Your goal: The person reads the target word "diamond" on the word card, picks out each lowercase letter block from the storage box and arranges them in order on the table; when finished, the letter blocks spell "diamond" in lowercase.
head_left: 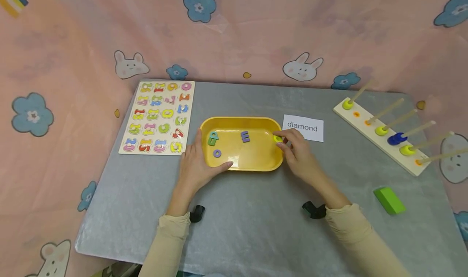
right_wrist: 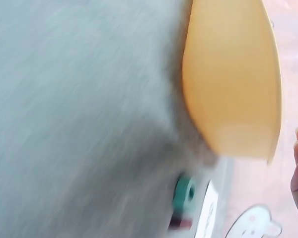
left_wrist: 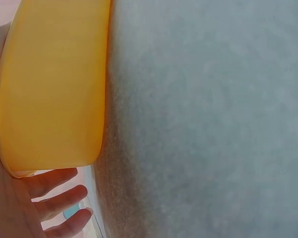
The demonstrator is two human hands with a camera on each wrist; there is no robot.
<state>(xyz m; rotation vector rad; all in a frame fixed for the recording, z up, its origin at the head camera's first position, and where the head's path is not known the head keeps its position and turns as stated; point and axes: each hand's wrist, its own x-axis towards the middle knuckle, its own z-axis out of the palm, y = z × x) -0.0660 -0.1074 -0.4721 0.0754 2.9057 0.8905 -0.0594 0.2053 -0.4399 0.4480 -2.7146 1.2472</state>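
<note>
A shallow yellow tray (head_left: 252,163) lies on the grey table. My left hand (head_left: 197,165) grips its left end, thumb over the front rim and fingers along the side; the left wrist view shows fingers (left_wrist: 62,202) past the tray wall. In the tray are a purple letter E (head_left: 245,137), a small purple ring-shaped letter (head_left: 217,153) and green and teal letters (head_left: 212,139) close together. Over the tray's right end, my right hand (head_left: 297,153) pinches a yellow letter piece (head_left: 278,139), its exact shape partly covered by the fingers.
A card reading "diamond" (head_left: 310,134) lies right of the tray. In the right wrist view, a green piece (right_wrist: 184,192) and a dark red piece (right_wrist: 180,221) sit beside it. Around stand a number puzzle board (head_left: 157,118), a peg board (head_left: 380,141) and a green block (head_left: 389,200).
</note>
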